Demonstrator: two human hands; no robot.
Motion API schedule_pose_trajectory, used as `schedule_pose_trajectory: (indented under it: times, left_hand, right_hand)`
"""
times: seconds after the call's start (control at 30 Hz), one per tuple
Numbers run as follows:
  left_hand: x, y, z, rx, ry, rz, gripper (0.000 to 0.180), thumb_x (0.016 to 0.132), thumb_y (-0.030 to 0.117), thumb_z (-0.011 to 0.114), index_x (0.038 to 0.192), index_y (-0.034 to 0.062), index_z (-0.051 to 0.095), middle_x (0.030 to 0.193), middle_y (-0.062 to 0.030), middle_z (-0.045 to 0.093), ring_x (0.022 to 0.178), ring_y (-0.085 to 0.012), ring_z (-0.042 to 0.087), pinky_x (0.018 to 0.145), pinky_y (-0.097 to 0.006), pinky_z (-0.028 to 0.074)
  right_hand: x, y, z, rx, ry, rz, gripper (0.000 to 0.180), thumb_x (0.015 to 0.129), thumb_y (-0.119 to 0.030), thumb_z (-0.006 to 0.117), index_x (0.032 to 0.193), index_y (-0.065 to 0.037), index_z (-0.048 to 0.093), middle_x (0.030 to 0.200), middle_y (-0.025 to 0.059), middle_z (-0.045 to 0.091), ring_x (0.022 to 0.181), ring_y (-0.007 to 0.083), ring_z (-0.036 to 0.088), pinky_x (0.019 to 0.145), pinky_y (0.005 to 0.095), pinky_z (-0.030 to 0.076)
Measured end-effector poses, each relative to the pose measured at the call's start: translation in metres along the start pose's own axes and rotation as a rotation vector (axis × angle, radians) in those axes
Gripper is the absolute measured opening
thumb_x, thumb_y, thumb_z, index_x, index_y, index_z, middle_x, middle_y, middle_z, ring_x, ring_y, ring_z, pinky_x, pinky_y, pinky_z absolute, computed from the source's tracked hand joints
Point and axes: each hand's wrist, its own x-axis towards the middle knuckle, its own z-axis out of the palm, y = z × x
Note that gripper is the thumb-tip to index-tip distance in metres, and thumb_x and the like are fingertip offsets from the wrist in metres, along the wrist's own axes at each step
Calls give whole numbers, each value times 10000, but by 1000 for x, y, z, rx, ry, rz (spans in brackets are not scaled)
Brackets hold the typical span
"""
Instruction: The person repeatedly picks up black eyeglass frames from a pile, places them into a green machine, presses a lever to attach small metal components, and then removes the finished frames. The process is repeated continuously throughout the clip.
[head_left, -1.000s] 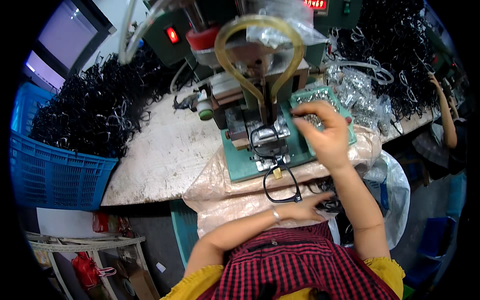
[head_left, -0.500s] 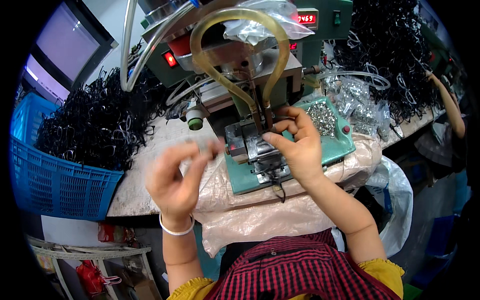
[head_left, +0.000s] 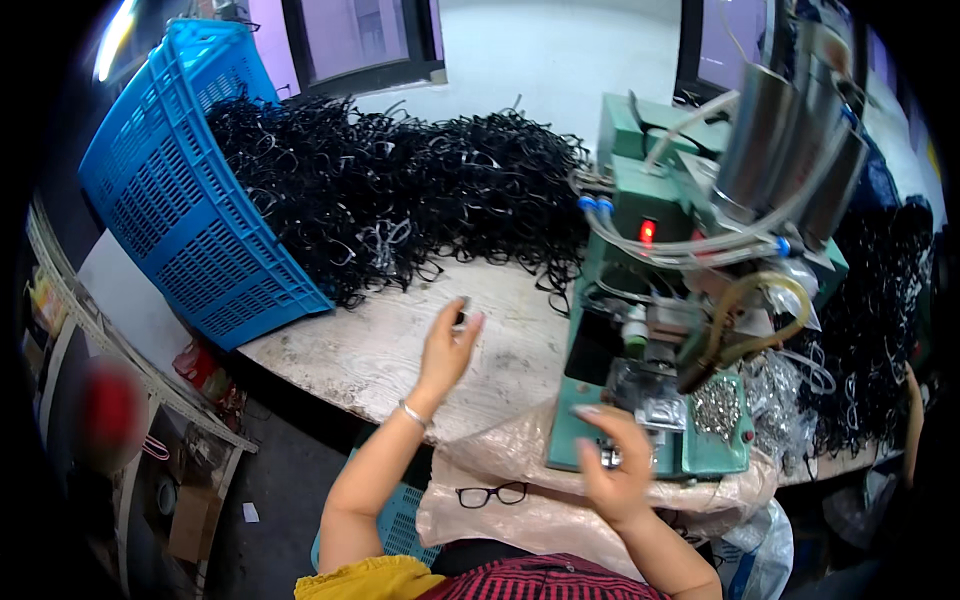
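Observation:
My left hand (head_left: 446,350) is raised over the pale worktop, just in front of a heap of black eyeglass frames (head_left: 400,190). Its thumb and forefinger are apart; a small dark spot shows between them, too unclear to name. Beside the front of a green bench machine (head_left: 575,430), my right hand (head_left: 617,470) has its thumb and fingers spread and holds nothing I can see. The machine's metal fixture (head_left: 660,413) is just beyond those fingers. One pair of dark eyeglass frames (head_left: 491,494) lies on the pinkish plastic sheet (head_left: 460,525) by my lap, between my forearms.
A tilted blue plastic crate (head_left: 205,215) borders the heap on the left. Right of the fixture, a green tray (head_left: 712,462) holds small metal parts (head_left: 717,408), with clear bags (head_left: 775,400) beyond. Hoses loop around the machine. Another person's arm (head_left: 913,420) shows at far right.
My view has swung left. My left hand has moved from the machine out toward the heap. My right hand has drawn back from the fixture. A pair of eyeglass frames now shows on the sheet.

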Motion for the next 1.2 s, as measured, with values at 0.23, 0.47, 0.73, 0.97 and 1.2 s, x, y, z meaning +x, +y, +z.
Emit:
schedule_pose_trajectory:
  times: [0.23, 0.47, 0.73, 0.97, 1.2]
  left_hand:
    - [175, -93, -67, 373, 250, 46, 766, 973, 581, 500, 1353, -84, 514, 1358, -308, 535, 1291, -424, 496, 1095, -435, 378]
    - [336, -136, -47, 332, -100, 29, 784, 975, 654, 397, 1323, -24, 583, 1357, -270, 561, 1307, -395, 506, 1096, -431, 392]
    - [405, -199, -13, 135, -406, -152, 904, 772, 590, 766, 1371, -44, 529, 1234, -238, 664, 1171, -302, 638, 990, -338, 477]
    - [372, -212, -18, 169, -185, -102, 907, 730, 620, 756, 1379, 19, 555, 1275, -281, 624, 1236, -373, 593, 1033, -376, 462]
    - [302, -150, -35, 189, -195, -181, 970, 725, 673, 724, 1425, 33, 519, 1402, -249, 547, 1329, -347, 514, 1100, -369, 398]
  right_hand:
    - [155, 145, 252, 846, 421, 1072, 260, 887, -189, 631, 1064, -2, 671, 977, 70, 644, 998, 173, 620, 722, 298, 470]
    - [266, 327, 283, 380, 659, 1044, 578, 894, -312, 599, 1395, -36, 518, 1382, 200, 565, 1252, 346, 551, 1060, 404, 415]
    - [291, 396, 273, 664, 380, 1102, 921, 868, -443, 628, 1600, -313, 83, 1549, 116, 391, 1299, 341, 509, 972, 521, 468]
    - [284, 346, 305, 569, 451, 962, 693, 900, -401, 602, 1514, -190, 359, 1433, 79, 529, 1280, 306, 492, 1088, 463, 331]
    - [258, 269, 300, 546, 529, 937, 528, 735, -12, 634, 1250, -53, 525, 1134, 119, 619, 1000, 251, 583, 855, 365, 478]
